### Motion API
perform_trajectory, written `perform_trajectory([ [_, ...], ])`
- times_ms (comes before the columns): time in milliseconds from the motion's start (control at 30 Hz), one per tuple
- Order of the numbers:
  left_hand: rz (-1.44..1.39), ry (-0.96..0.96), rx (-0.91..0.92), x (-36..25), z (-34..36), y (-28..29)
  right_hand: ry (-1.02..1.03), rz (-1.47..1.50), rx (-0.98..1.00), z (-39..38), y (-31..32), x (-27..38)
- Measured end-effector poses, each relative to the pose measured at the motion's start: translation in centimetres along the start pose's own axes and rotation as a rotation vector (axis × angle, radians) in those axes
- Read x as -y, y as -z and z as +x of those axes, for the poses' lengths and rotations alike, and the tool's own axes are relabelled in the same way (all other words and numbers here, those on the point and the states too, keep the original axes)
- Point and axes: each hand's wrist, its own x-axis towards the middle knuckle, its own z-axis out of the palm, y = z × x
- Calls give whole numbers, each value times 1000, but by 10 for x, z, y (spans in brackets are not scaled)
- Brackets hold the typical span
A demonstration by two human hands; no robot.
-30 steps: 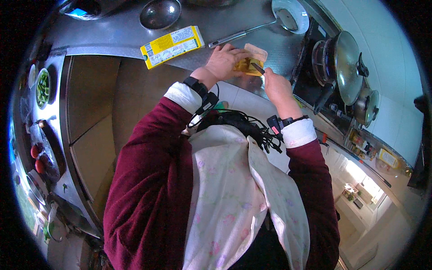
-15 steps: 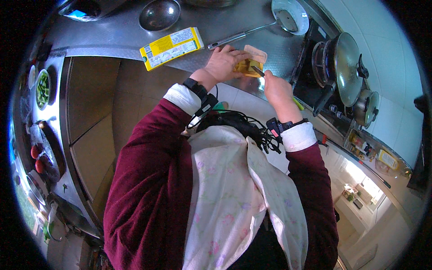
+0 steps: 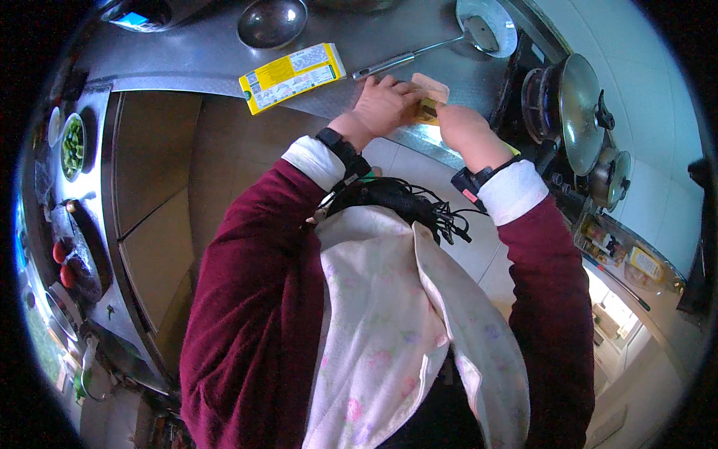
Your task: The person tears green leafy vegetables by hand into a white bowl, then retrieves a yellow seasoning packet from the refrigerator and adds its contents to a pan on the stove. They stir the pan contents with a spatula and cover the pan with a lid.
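At the counter's front edge, a small yellow pack [image 3: 428, 118] with a pale raised flap [image 3: 430, 85] stands opened. My left hand [image 3: 378, 105] grips its left side, fingers curled over it from above. My right hand [image 3: 462, 131] is closed on a knife [image 3: 433, 105], whose dark blade points into the pack; much of it is hidden by the hand. Left of my hands lies a yellow-and-white carton [image 3: 292, 77]. A long-handled steel skimmer [image 3: 389, 64] lies just beyond my left hand, its head resting in a white bowl [image 3: 505, 19].
A dark metal bowl [image 3: 271, 21] sits at the back of the steel counter [image 3: 172, 52]. To the right are a lidded pan [image 3: 576, 112] on the stove and a pot [image 3: 609, 179]. At the far left are a bowl of chopped greens [image 3: 72, 146] and red vegetables [image 3: 61, 252].
My right hand has pushed forward and up, covering more of the knife. The right forearm has swung up and rightward. My left hand and the pack sit slightly farther right in view.
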Motion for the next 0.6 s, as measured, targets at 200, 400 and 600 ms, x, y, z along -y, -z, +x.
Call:
perform_trajectory([
  [200, 9, 3, 11, -3, 1, 1, -29, 1, 33, 3, -17, 0],
  [400, -46, -1, 12, -1, -1, 4, 3, 110, -123, -4, -27, -2],
  [600, -101, -3, -13, 1, -1, 0, -129, 319, -120, -16, -36, -23],
])
